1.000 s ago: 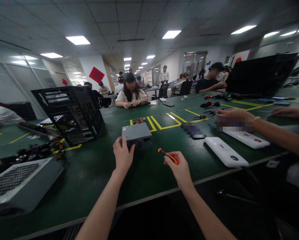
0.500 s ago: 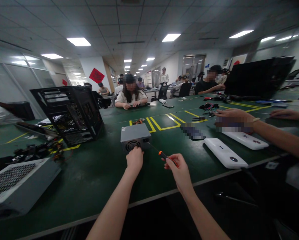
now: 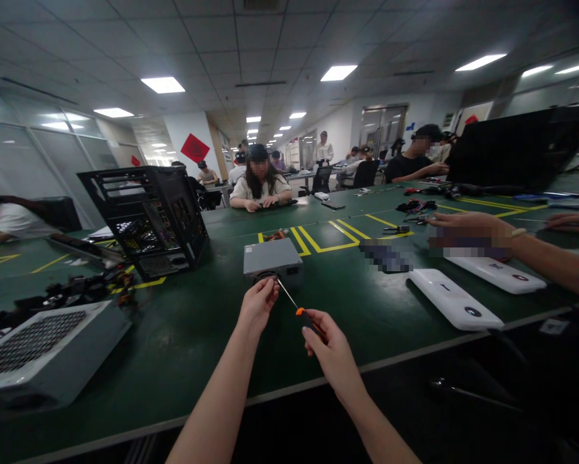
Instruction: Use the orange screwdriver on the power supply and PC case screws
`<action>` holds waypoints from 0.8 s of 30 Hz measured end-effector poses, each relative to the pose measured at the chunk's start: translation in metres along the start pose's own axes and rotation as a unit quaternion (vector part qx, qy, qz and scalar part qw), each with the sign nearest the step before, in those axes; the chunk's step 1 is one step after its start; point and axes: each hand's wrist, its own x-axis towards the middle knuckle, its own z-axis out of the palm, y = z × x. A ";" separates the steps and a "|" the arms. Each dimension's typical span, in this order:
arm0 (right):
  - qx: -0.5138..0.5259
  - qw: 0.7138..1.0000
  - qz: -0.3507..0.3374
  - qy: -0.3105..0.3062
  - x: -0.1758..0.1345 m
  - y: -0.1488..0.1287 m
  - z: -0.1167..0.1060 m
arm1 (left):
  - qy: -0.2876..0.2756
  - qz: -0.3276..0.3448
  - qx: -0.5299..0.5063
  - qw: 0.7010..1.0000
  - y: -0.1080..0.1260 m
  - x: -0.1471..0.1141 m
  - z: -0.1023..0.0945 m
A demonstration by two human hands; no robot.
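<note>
Head cam: left hand (image 3: 258,303) has slid off the power supply (image 3: 273,259) top to pinch the screwdriver (image 3: 302,312) tip at its front face, right hand (image 3: 327,345) clamped around the handle, so it's lining up on a screw.

My left hand (image 3: 259,303) at the near face of the grey power supply (image 3: 272,258) on the green table (image 3: 183,341), my right hand (image 3: 329,345) gripping an orange-handled screwdriver (image 3: 303,312), tip toward the left fingers, black computer case (image 3: 149,216) left.
</note>
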 end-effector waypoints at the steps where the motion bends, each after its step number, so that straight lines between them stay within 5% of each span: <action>1: -0.008 1.000 -0.001 0.002 0.001 0.002 0.002 | -0.003 -0.011 -0.009 1.000 0.000 -0.001 0.001; 6: -0.003 1.000 -0.001 0.017 0.011 0.005 -0.003 | 0.013 0.029 0.044 0.998 -0.007 0.005 -0.002; 11: 0.046 0.995 0.022 0.086 0.029 0.001 -0.015 | -0.005 0.107 0.242 0.964 -0.013 0.011 -0.013; 19: -0.079 0.982 -0.021 0.172 0.052 -0.001 -0.067 | -0.036 0.246 0.615 0.748 -0.017 -0.002 -0.009; 24: -0.273 0.957 -0.053 0.088 0.071 -0.001 -0.076 | -0.029 0.258 0.709 0.655 -0.024 -0.005 0.000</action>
